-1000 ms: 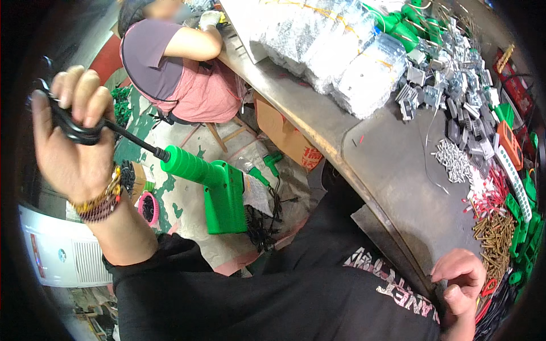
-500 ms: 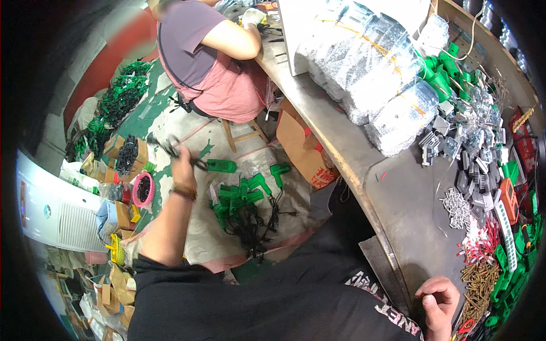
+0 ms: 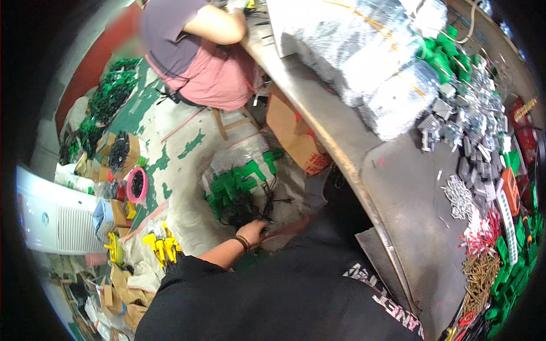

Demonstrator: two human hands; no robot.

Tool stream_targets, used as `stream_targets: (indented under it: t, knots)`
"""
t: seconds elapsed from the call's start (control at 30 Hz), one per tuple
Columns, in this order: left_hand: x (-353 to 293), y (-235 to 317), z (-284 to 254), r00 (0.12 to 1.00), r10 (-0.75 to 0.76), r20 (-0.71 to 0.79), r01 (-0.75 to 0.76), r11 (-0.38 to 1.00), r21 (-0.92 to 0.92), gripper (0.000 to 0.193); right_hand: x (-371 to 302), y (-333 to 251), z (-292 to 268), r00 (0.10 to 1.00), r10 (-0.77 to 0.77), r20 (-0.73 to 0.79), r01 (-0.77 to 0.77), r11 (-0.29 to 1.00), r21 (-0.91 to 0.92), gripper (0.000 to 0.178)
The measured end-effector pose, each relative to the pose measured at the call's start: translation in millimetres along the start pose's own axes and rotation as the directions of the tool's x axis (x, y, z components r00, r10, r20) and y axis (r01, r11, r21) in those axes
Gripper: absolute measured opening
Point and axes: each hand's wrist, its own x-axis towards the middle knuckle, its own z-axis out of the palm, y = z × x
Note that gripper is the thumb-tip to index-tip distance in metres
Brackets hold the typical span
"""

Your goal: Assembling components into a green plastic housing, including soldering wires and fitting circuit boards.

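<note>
My left hand (image 3: 253, 232) reaches down to the floor sheet, its fingers curled at the black cords (image 3: 232, 219) of a pile of green plastic tool bodies (image 3: 230, 190). The fingers look closed on a black cord, though they are partly blurred. The pile lies on a pale sack sheet (image 3: 190, 219), with one green piece (image 3: 270, 162) at its far right side. My right hand is out of the picture.
On the right, the metal workbench (image 3: 392, 193) carries bagged clear plastic parts (image 3: 364, 62), metal pieces (image 3: 472, 142), brass screws (image 3: 480, 278) and green shells (image 3: 515, 290). A cardboard box (image 3: 290, 125) stands under its edge. A seated co-worker (image 3: 199, 74) is ahead. Yellow tools (image 3: 164, 247) lie left.
My left hand has come down and nearer, from holding a corded green piece out to the left, to the pile's cords. The right hand has left the picture. Yellow tools now show.
</note>
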Motion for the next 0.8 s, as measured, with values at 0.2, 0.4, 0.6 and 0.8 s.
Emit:
stream_targets:
  t: [0.2, 0.4, 0.6, 0.8]
  knots:
    - [-16, 156, -180, 0.354, 0.621, -0.699, -0.779, 0.609, 0.147, 0.022, 65, -10, -66, 0.426, 0.101, 0.899, 0.557, 0.754, -0.349, 0.044]
    - [13, 305, -301, -0.094, 0.638, -0.764, -0.600, 0.576, 0.555, 0.037, -14, 31, -14, 0.624, -0.072, 0.778, 0.399, 0.885, -0.238, 0.028]
    - [85, 360, -294, 0.308, 0.616, -0.725, -0.437, 0.769, 0.467, 0.044, -56, 32, -22, 0.670, -0.064, 0.740, 0.337, 0.914, -0.226, 0.027]
    - [103, 351, -294, 0.284, 0.629, -0.724, -0.490, 0.744, 0.454, 0.035, 6, -1, -92, 0.949, -0.223, 0.225, 0.308, 0.489, -0.816, 0.062]
